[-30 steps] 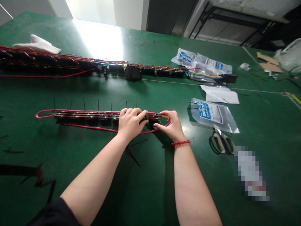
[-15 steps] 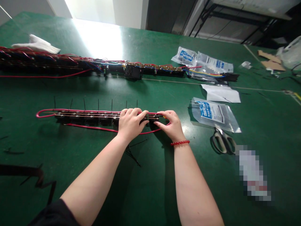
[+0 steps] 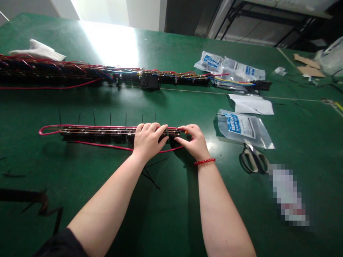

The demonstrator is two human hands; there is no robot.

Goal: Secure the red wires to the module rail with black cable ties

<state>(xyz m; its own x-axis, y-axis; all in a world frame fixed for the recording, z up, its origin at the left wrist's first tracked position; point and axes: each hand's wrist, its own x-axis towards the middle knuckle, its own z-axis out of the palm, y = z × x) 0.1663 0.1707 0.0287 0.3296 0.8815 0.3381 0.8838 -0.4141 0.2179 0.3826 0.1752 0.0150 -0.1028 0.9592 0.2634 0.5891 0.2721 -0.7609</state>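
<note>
A long black strip assembly (image 3: pixel 107 131) lies across the green table, with metal rods along its top and several thin black cable ties sticking up behind it. A red wire (image 3: pixel 107 144) loops around its left end and runs back along its front. My left hand (image 3: pixel 148 139) is laid over the strip right of its middle, fingers across the far side and thumb on the near side. At the right end, my right hand (image 3: pixel 194 141) spans the strip between thumb and index finger. The red wire passes by that hand; its bend there is partly hidden by the palm.
Behind lies a longer wired assembly (image 3: pixel 179 77), with a white glove (image 3: pixel 40 50) beyond it. To the right are a labelled plastic bag (image 3: pixel 243 126), white paper (image 3: pixel 252 104) and scissors (image 3: pixel 250 160). Loose cable ties (image 3: pixel 151 175) lie in front of my left hand.
The whole view has shifted very slightly. Both hands keep nearly the same place on the strip, and no object has visibly moved on the table.
</note>
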